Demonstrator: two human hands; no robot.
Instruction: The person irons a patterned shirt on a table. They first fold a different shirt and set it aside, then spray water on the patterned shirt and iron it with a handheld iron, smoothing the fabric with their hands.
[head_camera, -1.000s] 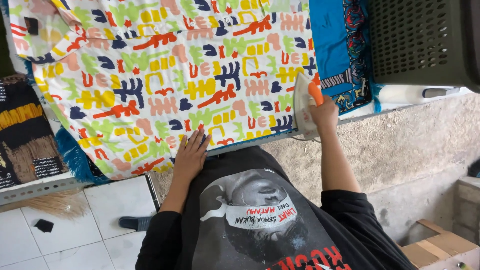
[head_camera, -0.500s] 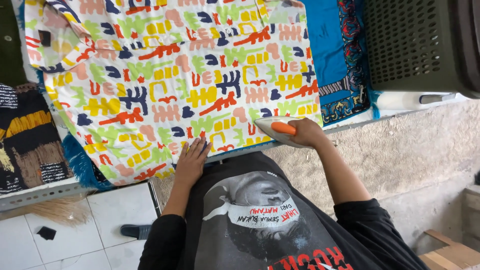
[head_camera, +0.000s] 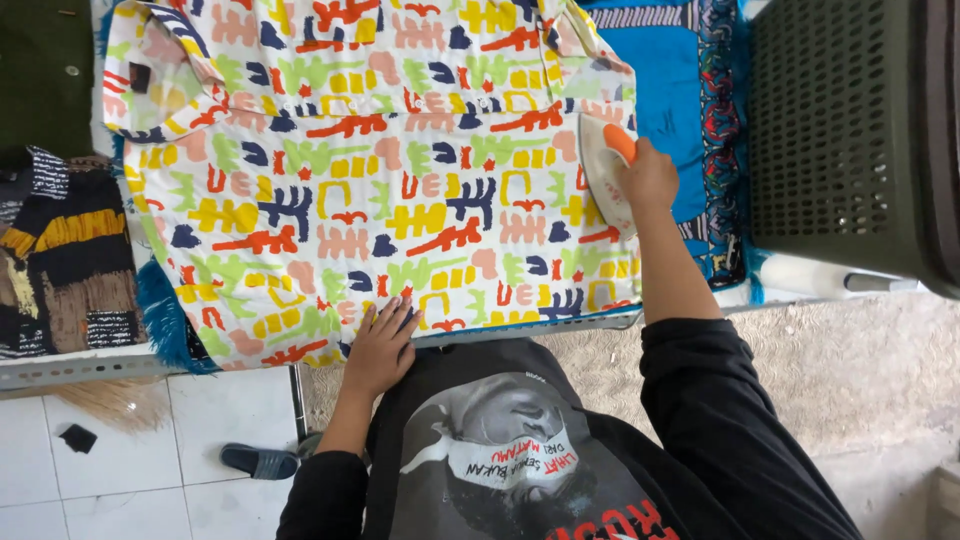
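Fingers (head_camera: 393, 318) of left hand (head_camera: 380, 352) spread flat, pressing near hem of patterned shirt (head_camera: 370, 170). Right hand (head_camera: 648, 180) wrapped around orange handle of iron (head_camera: 603, 172), resting on shirt's right edge, beside blue cloth (head_camera: 665, 90). Shirt lies across ironing surface.

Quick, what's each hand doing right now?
Left hand: open, flat on the patterned shirt.
Right hand: closed around the iron by its orange handle.

A small dark label (head_camera: 140, 77) sits inside the collar of the patterned shirt (head_camera: 350, 170), at its upper left. It is roughly square. No packages, signs or screens show.
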